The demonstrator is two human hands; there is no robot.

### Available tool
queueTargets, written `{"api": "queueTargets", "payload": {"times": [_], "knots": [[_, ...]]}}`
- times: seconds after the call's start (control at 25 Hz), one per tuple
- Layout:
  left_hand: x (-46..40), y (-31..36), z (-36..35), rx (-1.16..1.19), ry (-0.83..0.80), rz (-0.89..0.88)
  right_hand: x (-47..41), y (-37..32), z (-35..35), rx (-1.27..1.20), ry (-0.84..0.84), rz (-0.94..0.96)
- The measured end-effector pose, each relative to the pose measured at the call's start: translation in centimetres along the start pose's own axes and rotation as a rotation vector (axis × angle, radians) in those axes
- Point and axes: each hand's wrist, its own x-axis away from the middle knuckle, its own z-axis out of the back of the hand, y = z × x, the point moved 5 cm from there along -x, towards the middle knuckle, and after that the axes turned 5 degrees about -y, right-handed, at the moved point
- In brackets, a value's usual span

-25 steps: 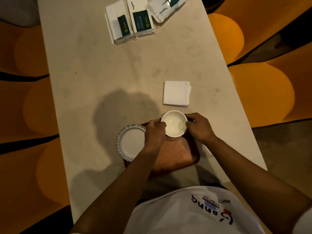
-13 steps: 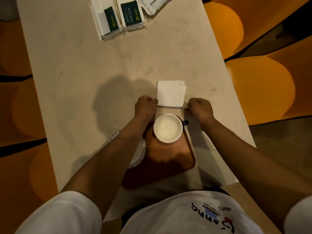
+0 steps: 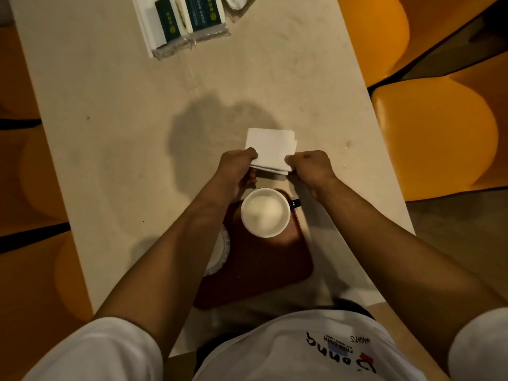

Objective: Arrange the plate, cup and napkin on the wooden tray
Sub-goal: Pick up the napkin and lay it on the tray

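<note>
A folded white napkin (image 3: 270, 148) lies on the table just beyond the wooden tray (image 3: 264, 268). My left hand (image 3: 237, 169) pinches its near left corner and my right hand (image 3: 310, 167) pinches its near right corner. A white cup (image 3: 265, 212) with a dark handle stands on the far end of the tray, right behind my hands. The white plate (image 3: 221, 251) sits at the tray's left edge, mostly hidden under my left forearm.
Packs of tissues (image 3: 181, 22) lie at the far end of the pale table (image 3: 115, 133). Orange seats (image 3: 434, 133) line both long sides of the table. The table's near edge runs just below the tray.
Both hands let go of the cup, which now stands on the tray, and moved forward to the napkin, closing on its near corners.
</note>
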Motion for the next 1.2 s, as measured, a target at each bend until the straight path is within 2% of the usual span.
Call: {"api": "queueTargets", "payload": {"times": [0.16,0.36,0.48,0.6,0.72,0.84,1.0,1.2], "knots": [[2.1,-0.2,0.2,0.163,-0.022,-0.009,1.5,-0.1,0.2,-0.158,-0.087,-0.045],[6.3,-1.2,1.2,0.285,-0.148,-0.072,4.8,0.3,-0.2,-0.330,-0.288,-0.113],[8.7,-2.2,2.3,0.370,-0.234,-0.146,7.5,0.3,-0.7,-0.362,-0.397,-0.068],[10.9,-3.8,3.1,0.346,-0.280,-0.174,10.6,0.7,-1.1,-0.364,-0.399,0.029],[13.1,-7.0,4.1,0.323,-0.273,-0.162,13.9,3.2,-1.4,-0.287,-0.380,0.064],[14.7,-12.6,5.5,0.319,-0.234,-0.116,16.9,7.5,-1.3,-0.111,-0.352,0.050],[16.1,-16.9,5.4,-0.020,-0.107,-0.145,18.5,11.9,0.3,0.139,-0.361,0.057],[15.2,-21.0,4.5,-0.053,-0.044,-0.042,17.7,13.9,0.1,0.288,-0.321,0.022]]}}
